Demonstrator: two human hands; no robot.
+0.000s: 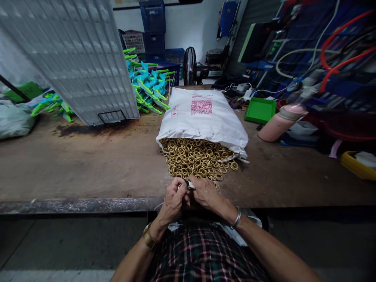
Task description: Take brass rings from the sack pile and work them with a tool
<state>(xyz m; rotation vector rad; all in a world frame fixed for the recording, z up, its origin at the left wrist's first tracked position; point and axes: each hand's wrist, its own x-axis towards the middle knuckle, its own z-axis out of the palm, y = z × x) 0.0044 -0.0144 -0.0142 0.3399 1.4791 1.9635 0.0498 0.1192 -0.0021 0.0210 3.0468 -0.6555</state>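
A white woven sack (205, 113) with red print lies on its side on the table, its mouth facing me. Many brass-coloured rings (190, 158) spill from it towards the table's near edge. Just in front of the rings, my two hands meet. My right hand (208, 192) is closed on a small pale piece with a dark end (191, 184); its kind is unclear. My left hand (175, 197) is closed in a pinch at that dark end. Its fingers hide most of what they hold, so I cannot make it out.
A grey ribbed plastic crate (88, 58) stands tilted at the left. Behind it are bright green and turquoise plastic parts (149, 86). To the right are a green tray (261, 110), a pink bottle (279, 124) and a yellow tray (357, 166). A black fan (190, 65) stands behind.
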